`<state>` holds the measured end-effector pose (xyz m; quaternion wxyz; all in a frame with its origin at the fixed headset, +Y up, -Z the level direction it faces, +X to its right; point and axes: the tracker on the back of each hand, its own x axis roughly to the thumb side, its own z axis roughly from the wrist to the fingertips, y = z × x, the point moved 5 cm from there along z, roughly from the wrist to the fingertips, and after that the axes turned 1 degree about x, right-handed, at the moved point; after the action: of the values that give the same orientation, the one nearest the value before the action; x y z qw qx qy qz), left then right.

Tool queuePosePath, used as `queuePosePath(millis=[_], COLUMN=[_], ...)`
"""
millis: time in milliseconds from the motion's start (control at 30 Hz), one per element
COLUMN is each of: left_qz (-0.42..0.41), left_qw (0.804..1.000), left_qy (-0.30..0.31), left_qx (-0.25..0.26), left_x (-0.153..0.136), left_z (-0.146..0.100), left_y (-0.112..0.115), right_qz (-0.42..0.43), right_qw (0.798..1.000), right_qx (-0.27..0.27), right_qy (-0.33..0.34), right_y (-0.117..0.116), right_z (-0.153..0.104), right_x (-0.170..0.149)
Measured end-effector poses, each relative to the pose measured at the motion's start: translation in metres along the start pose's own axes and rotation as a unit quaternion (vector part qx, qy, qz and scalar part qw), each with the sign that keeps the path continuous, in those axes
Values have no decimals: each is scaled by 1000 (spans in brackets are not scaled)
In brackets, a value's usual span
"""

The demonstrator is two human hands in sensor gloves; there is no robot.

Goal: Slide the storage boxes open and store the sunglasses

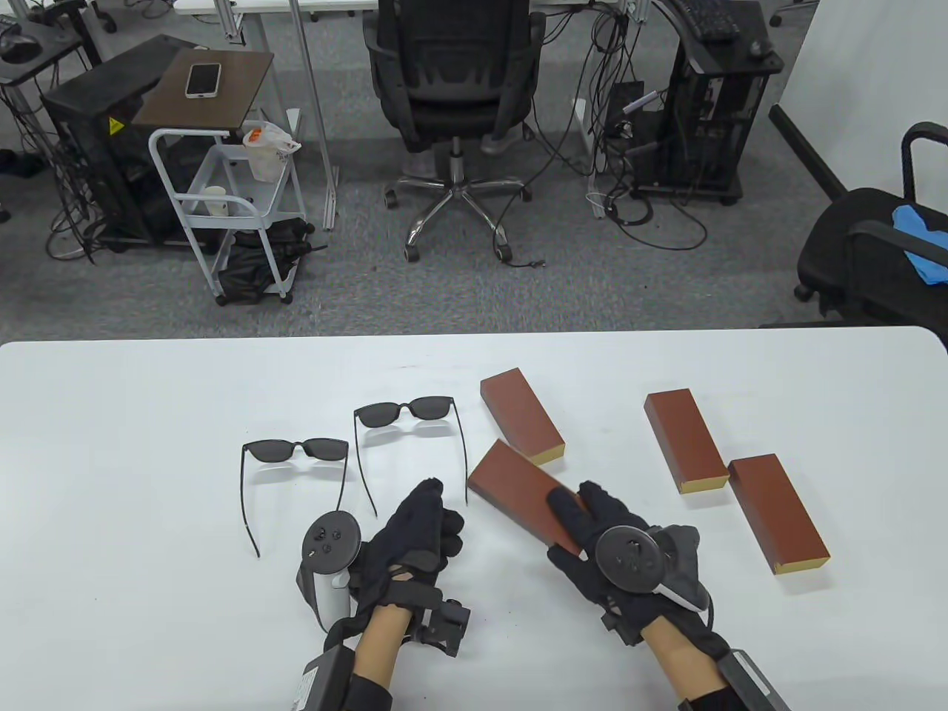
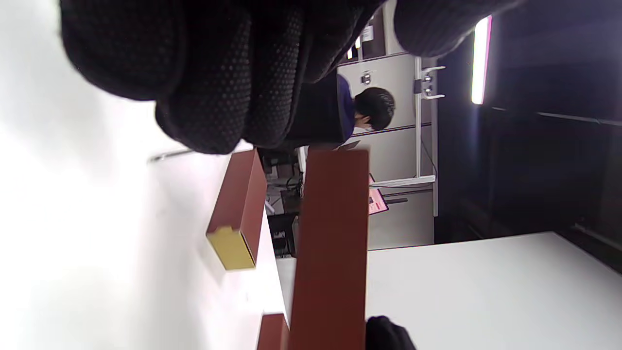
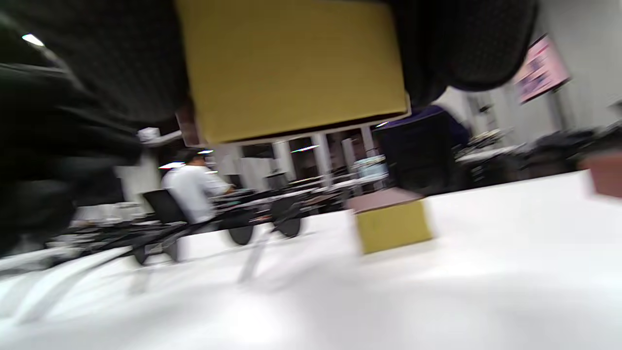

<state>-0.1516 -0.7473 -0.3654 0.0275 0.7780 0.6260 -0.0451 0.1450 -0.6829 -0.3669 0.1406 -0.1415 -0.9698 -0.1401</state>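
Right hand [image 1: 592, 529] grips a brown box [image 1: 518, 492]; left hand [image 1: 418, 537] holds nothing, fingers loosely curled.
The box looks light, stiff and smooth; I would hold its long sides and push the yellow end [image 3: 291, 68].

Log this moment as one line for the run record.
right hand: grips storage box, lifted | left hand: free, near it | two sunglasses: unfolded on table
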Motion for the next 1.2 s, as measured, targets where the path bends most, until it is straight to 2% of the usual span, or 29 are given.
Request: queuePosePath(millis=[67, 133, 233, 400, 500, 633, 767, 833, 967, 1200], left_qz=[52, 104, 187, 310, 354, 405, 402, 401, 397, 398], left_qw=[998, 994, 980, 942, 924, 900, 901, 902, 904, 903], left_qy=[17, 40, 68, 122, 143, 161, 161, 160, 159, 158], left_qx=[10, 6, 11, 30, 31, 26, 21, 20, 23, 26], left_x=[6, 11, 19, 32, 36, 38, 37, 37, 37, 37], left_z=[-1, -1, -3, -8, -9, -10, -9, -9, -9, -9], left_y=[-1, 2, 6, 12, 15, 22, 24, 25, 24, 23], right_qz=[-58, -120, -188, -197, -168, -182, -199, -226, -201, -190], right_qw=[997, 991, 978, 966, 965, 955, 948, 937, 931, 927], right_qx=[-9, -23, -15, 3, 12, 44, 87, 111, 153, 179], right_qy=[-40, -47, -92, -170, -201, -232, -233, -243, -262, -268], right_y=[4, 4, -2, -20, -31, -49, -66, -72, -83, -89], right_z=[14, 31, 53, 81, 88, 90, 91, 89, 87, 84], right_x=[-10, -14, -21, -33, -42, -58, -71, -76, -84, -88])
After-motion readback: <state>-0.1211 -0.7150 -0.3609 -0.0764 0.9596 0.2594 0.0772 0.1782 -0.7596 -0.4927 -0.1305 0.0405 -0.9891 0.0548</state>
